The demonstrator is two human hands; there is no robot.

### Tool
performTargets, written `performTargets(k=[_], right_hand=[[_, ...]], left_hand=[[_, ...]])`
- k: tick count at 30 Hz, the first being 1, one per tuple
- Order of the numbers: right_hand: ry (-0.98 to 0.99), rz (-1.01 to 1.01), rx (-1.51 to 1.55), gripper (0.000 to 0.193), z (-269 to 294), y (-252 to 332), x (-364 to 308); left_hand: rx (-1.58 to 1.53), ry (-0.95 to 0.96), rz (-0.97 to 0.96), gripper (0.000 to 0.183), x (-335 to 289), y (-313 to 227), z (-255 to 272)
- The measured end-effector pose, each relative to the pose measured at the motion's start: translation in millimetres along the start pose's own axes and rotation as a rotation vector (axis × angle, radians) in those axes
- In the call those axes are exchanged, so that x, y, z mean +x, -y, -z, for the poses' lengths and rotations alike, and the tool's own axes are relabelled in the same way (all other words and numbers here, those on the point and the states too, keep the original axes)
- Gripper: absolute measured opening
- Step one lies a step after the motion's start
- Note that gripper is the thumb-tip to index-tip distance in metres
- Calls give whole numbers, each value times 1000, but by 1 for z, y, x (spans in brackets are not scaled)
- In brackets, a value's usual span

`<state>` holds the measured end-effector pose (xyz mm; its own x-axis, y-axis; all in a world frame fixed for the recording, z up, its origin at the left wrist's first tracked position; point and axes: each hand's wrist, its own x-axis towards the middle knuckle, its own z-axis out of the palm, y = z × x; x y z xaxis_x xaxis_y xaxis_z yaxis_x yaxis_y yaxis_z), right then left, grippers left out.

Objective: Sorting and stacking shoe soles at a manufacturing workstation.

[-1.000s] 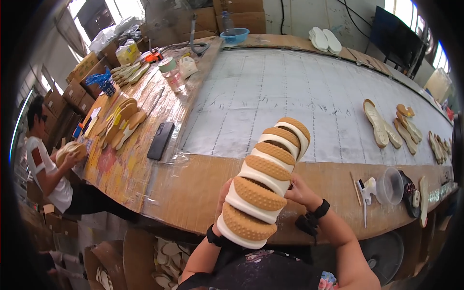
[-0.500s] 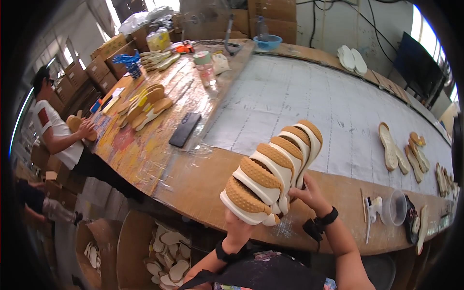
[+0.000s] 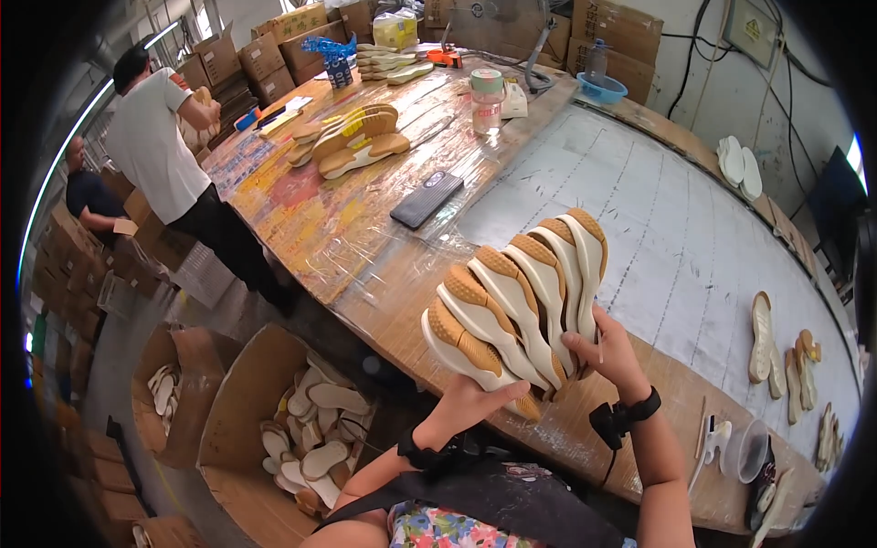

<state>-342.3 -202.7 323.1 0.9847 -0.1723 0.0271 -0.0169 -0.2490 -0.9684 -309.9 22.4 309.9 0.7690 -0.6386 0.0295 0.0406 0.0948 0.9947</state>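
Note:
A row of several shoe soles [image 3: 518, 290], white at the sides with tan treads, is pressed side by side between my two hands above the table's front edge. My left hand [image 3: 473, 402] closes on the nearest sole at the lower left, its thumb lying along the toe or heel end. At the right end of the row, my right hand [image 3: 610, 350] grips the outer sole with its thumb in front. The fingers behind the soles are mostly hidden. Both wrists wear black bands, and a small black device [image 3: 607, 422] hangs at the right wrist.
A cardboard box [image 3: 239, 406] full of loose soles stands below left. On the table lie a phone [image 3: 427, 199], a pile of soles [image 3: 356, 142] and a lidded jar [image 3: 487, 102]. More soles [image 3: 760, 338] and a clear plastic tub [image 3: 746, 450] are at right. Two people stand at far left.
The view has swung left. The row of soles has turned so more of its white sides show. My left thumb now shows on the soles. The nearby person has turned away.

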Motion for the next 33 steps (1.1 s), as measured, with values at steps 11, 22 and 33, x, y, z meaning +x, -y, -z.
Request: performTargets(k=[11, 22, 33], right_hand=[[39, 37, -290, 54, -8, 39, -23], [102, 760, -871, 74, -72, 135, 56], [134, 714, -683, 59, -56, 168, 105]], left_hand=[[-482, 60, 304, 53, -22, 27, 25], [-962, -37, -155, 66, 9, 47, 57], [-1144, -205, -518, 45, 207, -45, 221]])
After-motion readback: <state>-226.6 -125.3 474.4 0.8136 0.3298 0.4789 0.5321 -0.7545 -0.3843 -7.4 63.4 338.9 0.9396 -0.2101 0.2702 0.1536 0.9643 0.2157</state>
